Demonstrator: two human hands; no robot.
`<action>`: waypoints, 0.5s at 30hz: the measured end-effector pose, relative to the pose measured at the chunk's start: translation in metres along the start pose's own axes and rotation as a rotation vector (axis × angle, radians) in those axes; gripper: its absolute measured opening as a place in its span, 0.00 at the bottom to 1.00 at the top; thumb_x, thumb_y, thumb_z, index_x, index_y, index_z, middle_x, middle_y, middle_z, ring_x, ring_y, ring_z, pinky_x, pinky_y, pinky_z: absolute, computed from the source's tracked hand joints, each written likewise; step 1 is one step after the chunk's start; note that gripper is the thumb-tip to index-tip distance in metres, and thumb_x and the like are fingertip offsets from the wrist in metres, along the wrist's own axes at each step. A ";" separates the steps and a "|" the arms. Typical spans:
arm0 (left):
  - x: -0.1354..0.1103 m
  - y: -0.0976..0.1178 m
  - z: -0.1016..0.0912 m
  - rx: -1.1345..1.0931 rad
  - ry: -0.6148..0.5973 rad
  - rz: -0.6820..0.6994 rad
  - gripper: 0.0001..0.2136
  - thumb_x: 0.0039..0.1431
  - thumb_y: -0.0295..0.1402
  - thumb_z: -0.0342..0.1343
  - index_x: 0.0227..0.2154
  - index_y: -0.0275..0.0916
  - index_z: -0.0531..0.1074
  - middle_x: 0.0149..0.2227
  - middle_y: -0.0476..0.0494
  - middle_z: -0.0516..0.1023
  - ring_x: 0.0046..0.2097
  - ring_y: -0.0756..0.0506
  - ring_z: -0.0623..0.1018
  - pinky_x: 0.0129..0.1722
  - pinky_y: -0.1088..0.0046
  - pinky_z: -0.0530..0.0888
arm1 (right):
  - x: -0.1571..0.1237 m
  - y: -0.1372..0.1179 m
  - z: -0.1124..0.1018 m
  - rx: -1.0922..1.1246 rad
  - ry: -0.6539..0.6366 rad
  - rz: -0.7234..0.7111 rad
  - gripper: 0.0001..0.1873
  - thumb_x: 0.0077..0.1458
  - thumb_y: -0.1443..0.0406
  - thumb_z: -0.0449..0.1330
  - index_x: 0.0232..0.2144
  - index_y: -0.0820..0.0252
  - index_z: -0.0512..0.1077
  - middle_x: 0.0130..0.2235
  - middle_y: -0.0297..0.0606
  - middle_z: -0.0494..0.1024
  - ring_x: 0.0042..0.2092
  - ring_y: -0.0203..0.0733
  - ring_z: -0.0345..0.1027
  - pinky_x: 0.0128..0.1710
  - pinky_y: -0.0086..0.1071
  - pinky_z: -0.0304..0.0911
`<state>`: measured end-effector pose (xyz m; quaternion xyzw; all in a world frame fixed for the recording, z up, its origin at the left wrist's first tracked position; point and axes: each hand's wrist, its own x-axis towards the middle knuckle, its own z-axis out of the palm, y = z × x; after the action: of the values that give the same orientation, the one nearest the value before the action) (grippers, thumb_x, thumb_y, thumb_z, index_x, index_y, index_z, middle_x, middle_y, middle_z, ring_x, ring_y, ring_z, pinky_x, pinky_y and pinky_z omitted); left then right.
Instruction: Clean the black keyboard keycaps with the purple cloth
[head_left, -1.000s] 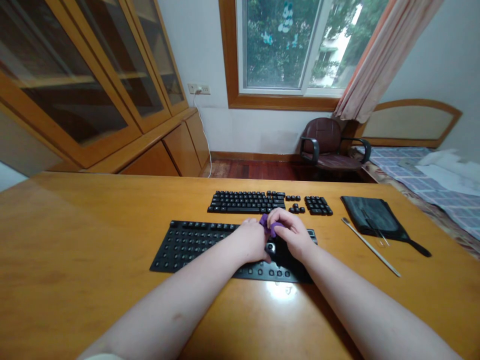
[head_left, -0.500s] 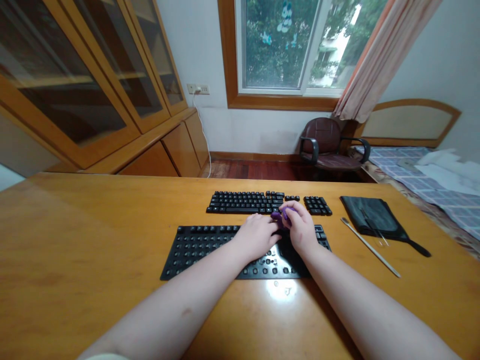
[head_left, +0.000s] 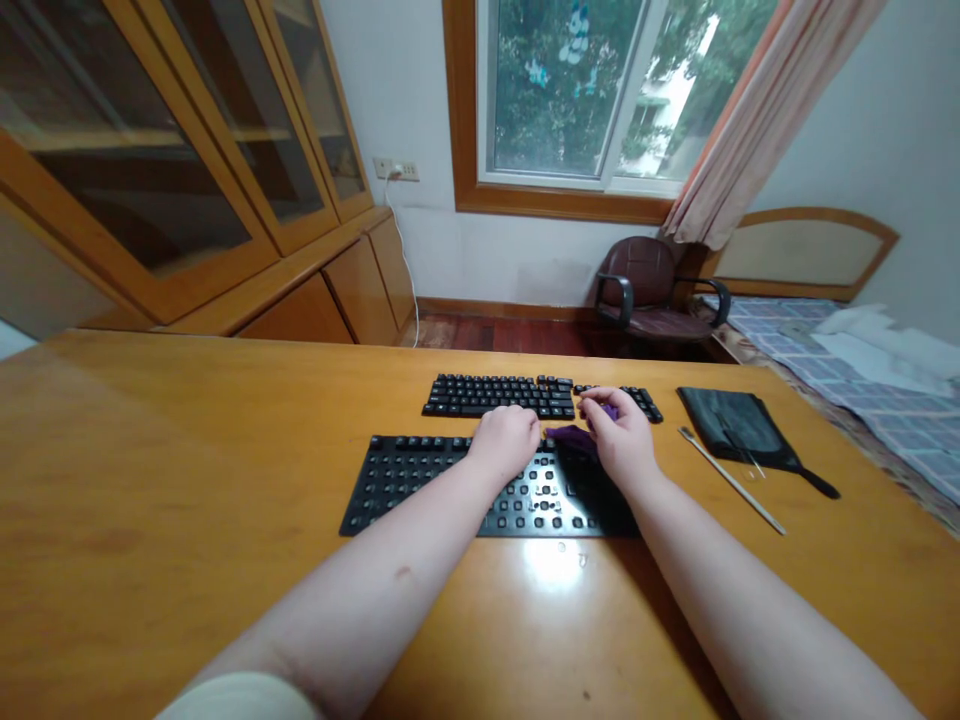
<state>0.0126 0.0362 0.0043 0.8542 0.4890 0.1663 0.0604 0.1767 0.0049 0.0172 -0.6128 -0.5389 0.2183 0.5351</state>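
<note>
A black keyboard base (head_left: 405,485) with most of its keycaps off lies flat on the desk, a row of caps still along its far edge. My left hand (head_left: 508,440) is closed at that far edge, its fingers curled under; what they hold, if anything, is hidden. To its right, my right hand (head_left: 621,440) grips a purple cloth (head_left: 571,437), which hangs over the base's far edge toward my left hand. Behind both hands, loose black keycaps (head_left: 487,393) are laid out in keyboard order. My right hand covers part of the number-pad caps.
On the right of the wooden desk (head_left: 187,480) lie a black pouch (head_left: 750,425) with a thin wire tool (head_left: 739,440) on it and a long pale stick-like brush (head_left: 731,480). Beyond the desk stand a cabinet (head_left: 292,260), an office chair (head_left: 641,280) and a bed (head_left: 795,330).
My hands have moved apart: the left drew back left into a closed shape, the right shifted right. The purple cloth now stretches out between them. The view has shifted slightly.
</note>
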 end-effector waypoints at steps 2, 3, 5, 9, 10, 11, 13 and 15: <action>0.000 0.000 0.001 -0.007 0.009 0.009 0.13 0.60 0.33 0.44 0.30 0.39 0.74 0.33 0.43 0.77 0.38 0.44 0.75 0.40 0.67 0.70 | 0.012 0.001 -0.012 -0.285 -0.108 -0.029 0.10 0.51 0.60 0.56 0.31 0.58 0.74 0.31 0.37 0.77 0.33 0.40 0.69 0.35 0.32 0.61; 0.000 0.000 0.001 -0.015 0.012 0.012 0.13 0.60 0.33 0.44 0.30 0.39 0.74 0.33 0.43 0.77 0.38 0.44 0.75 0.40 0.68 0.70 | 0.016 0.003 -0.017 -0.426 -0.170 -0.005 0.10 0.51 0.61 0.55 0.30 0.58 0.75 0.31 0.38 0.77 0.33 0.42 0.69 0.35 0.32 0.61; 0.000 0.000 0.001 -0.033 0.012 0.013 0.13 0.60 0.32 0.44 0.30 0.39 0.75 0.33 0.44 0.77 0.38 0.44 0.75 0.41 0.68 0.70 | 0.020 0.008 -0.025 -0.653 -0.293 0.074 0.12 0.52 0.60 0.55 0.29 0.60 0.76 0.31 0.42 0.78 0.33 0.44 0.70 0.33 0.33 0.60; 0.001 0.000 0.000 -0.062 -0.002 0.000 0.13 0.59 0.32 0.44 0.31 0.39 0.75 0.33 0.44 0.77 0.38 0.45 0.75 0.41 0.69 0.70 | 0.013 0.018 -0.033 -0.899 -0.453 0.043 0.15 0.52 0.57 0.56 0.29 0.61 0.77 0.34 0.45 0.78 0.35 0.46 0.71 0.34 0.33 0.59; 0.000 0.000 0.000 -0.067 -0.003 -0.005 0.13 0.59 0.32 0.44 0.31 0.39 0.75 0.33 0.44 0.77 0.38 0.45 0.75 0.41 0.69 0.70 | 0.010 0.020 -0.033 -0.928 -0.439 0.014 0.15 0.53 0.57 0.55 0.29 0.61 0.77 0.35 0.45 0.77 0.36 0.46 0.70 0.35 0.33 0.59; 0.000 0.000 0.000 -0.072 -0.004 -0.008 0.13 0.59 0.33 0.44 0.31 0.39 0.75 0.33 0.44 0.77 0.38 0.44 0.75 0.41 0.69 0.70 | 0.007 0.022 -0.033 -0.952 -0.413 -0.010 0.16 0.54 0.56 0.54 0.29 0.60 0.76 0.35 0.45 0.77 0.36 0.46 0.70 0.35 0.33 0.59; 0.000 0.000 -0.001 -0.084 -0.005 -0.016 0.14 0.60 0.33 0.44 0.30 0.39 0.75 0.33 0.44 0.77 0.38 0.44 0.75 0.41 0.68 0.70 | 0.004 0.024 -0.033 -1.005 -0.346 -0.043 0.17 0.56 0.56 0.51 0.30 0.59 0.76 0.36 0.45 0.77 0.36 0.46 0.70 0.35 0.34 0.60; 0.000 0.000 -0.001 -0.100 -0.013 -0.029 0.14 0.60 0.33 0.44 0.30 0.39 0.75 0.34 0.43 0.77 0.38 0.44 0.75 0.41 0.67 0.70 | 0.004 0.025 -0.034 -1.065 -0.306 -0.065 0.18 0.56 0.55 0.51 0.30 0.60 0.75 0.34 0.45 0.77 0.37 0.48 0.70 0.36 0.35 0.60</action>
<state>0.0122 0.0364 0.0048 0.8440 0.4919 0.1840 0.1087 0.2176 -0.0016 0.0074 -0.7431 -0.6650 -0.0141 0.0735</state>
